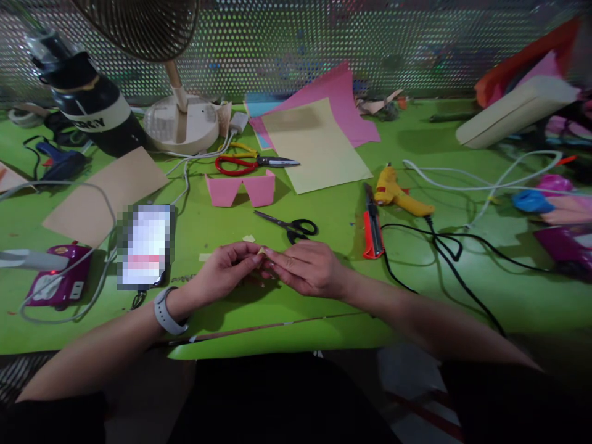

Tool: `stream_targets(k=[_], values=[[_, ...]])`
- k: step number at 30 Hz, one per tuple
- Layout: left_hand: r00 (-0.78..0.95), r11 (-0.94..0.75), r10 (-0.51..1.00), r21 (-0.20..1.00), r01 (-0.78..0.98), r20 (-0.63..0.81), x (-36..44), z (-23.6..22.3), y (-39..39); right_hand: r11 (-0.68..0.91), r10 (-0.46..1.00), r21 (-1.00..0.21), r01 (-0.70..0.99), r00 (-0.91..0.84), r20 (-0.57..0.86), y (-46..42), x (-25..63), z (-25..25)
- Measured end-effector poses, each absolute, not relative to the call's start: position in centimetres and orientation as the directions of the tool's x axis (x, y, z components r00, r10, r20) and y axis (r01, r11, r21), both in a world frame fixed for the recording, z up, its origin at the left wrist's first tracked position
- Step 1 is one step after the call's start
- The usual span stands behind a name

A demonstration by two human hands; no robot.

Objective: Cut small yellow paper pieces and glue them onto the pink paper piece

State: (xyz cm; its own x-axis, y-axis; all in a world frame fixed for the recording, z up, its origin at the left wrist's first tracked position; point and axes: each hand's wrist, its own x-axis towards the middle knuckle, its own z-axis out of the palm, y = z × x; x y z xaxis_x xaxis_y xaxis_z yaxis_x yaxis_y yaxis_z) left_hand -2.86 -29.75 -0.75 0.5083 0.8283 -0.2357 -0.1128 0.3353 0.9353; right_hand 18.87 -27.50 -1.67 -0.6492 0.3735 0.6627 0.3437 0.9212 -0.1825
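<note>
L hand (229,271) & R hand (311,270) pinching tiny yellow paper pc (261,251), prob. unfinished; pink paper glasses (222,191), 11 o'clock of them, look done!

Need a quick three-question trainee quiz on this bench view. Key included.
1. Which wrist wears the pale wristband?
2. True or false: as pictured, the red utility knife lies left of the yellow glue gun.
3. What shows where the left hand and right hand meet? A) a marker pen B) a small pale piece C) a tape roll

Key: 1. Left. 2. True. 3. B.
</note>
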Motion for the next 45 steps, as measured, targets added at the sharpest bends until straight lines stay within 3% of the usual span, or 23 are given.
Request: stream_targets(k=[4, 8, 20, 24, 33, 45], values=[[0.524, 0.339, 0.816, 0.936, -0.089, -0.246, -2.91, -0.91, -29.93, 0.86, 0.51, -0.359, 0.362, -0.589, 0.628, -27.47, 18.96, -1.74], [0.578, 0.365, 0.775, 0.928, -0.08, -0.255, -2.89, -1.03, -30.11, 0.787, 0.607, -0.482, 0.384, -0.624, 0.493, -27.4, 19.04, -1.82], [0.625, 0.326, 0.755, 0.941, -0.094, -0.199, -2.67, -1.3, -30.46, 0.416, 0.69, -0.873, 0.256, -0.714, 0.12, -27.44, 18.72, -1.07], [0.629, 0.298, 0.757, 0.95, -0.089, -0.179, -2.69, -1.19, -30.51, 0.339, 0.719, -0.907, 0.248, -0.691, 0.08, -27.53, 18.58, -1.17], [0.603, 0.442, 0.732, 0.895, -0.067, -0.317, -2.63, -1.1, -30.41, 0.361, 0.759, -0.893, 0.267, -0.641, 0.115, -27.8, 18.38, -1.44], [0.619, 0.501, 0.706, 0.861, -0.091, -0.344, -2.62, -0.78, -30.39, 0.372, 0.754, -0.892, 0.256, -0.644, 0.129, -27.89, 18.37, -1.54]])
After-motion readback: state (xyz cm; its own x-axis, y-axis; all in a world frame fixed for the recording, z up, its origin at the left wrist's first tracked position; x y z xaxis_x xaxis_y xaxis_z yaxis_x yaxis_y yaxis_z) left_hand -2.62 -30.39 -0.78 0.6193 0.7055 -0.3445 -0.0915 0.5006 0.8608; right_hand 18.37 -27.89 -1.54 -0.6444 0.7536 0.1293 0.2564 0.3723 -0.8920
